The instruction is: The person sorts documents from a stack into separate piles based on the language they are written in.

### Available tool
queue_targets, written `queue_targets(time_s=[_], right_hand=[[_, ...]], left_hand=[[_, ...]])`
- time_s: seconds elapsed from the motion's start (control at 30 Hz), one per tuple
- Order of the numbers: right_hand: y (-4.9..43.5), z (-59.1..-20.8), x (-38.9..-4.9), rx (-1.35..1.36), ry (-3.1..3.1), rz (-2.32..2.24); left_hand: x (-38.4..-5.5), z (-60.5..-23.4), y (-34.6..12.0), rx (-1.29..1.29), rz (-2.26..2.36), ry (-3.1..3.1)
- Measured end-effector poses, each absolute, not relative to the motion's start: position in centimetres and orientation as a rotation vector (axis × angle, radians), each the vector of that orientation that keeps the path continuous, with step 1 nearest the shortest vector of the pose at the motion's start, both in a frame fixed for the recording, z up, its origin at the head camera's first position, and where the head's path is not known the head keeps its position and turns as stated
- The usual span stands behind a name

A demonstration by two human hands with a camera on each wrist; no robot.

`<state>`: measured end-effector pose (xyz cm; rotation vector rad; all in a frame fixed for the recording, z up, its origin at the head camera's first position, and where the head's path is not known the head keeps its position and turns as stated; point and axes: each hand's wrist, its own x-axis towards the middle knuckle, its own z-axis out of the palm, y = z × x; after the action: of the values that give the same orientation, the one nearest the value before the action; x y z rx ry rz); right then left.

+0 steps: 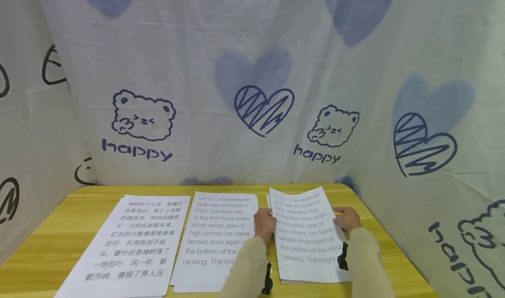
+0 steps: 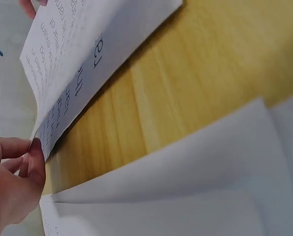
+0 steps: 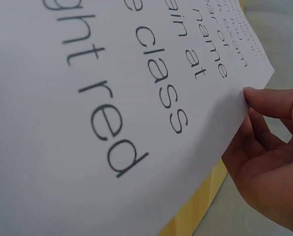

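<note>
A sheet of paper [image 1: 301,232] printed with English text is held by both hands over the right-hand stack. My left hand [image 1: 264,224] pinches its left edge; in the left wrist view the thumb and fingers [image 2: 36,162] close on that edge and the sheet bows upward. On the opposite side my right hand [image 1: 348,219] pinches the right edge, thumb [image 3: 272,101] on top and the other fingers underneath. Printed pages lie below the raised sheet, partly hidden by it. Just left of my left hand is a middle stack of English pages [image 1: 217,236], partly covered by my forearm.
A stack of pages with Chinese text [image 1: 134,241] lies at the left on the yellow wood-grain table [image 1: 47,228]. Behind the table hangs a white cloth [image 1: 197,92] with hearts and bear drawings, and it also closes off both sides.
</note>
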<state>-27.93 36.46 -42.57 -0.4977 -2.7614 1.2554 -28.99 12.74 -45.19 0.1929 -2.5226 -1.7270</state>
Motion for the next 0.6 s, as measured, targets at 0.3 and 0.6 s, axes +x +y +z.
queue_targets(time_s=[0.3, 0.6], right_hand=[[36.2, -43.0, -28.0, -0.524, -2.816, 1.183], [36.2, -41.9, -27.8, -0.469, -2.921, 1.028]], left_hand=[[-29.0, -45.5, 12.3, 0.224, -1.722, -2.543], [-29.4, -44.4, 10.7, 0.106, -1.778, -2.522]])
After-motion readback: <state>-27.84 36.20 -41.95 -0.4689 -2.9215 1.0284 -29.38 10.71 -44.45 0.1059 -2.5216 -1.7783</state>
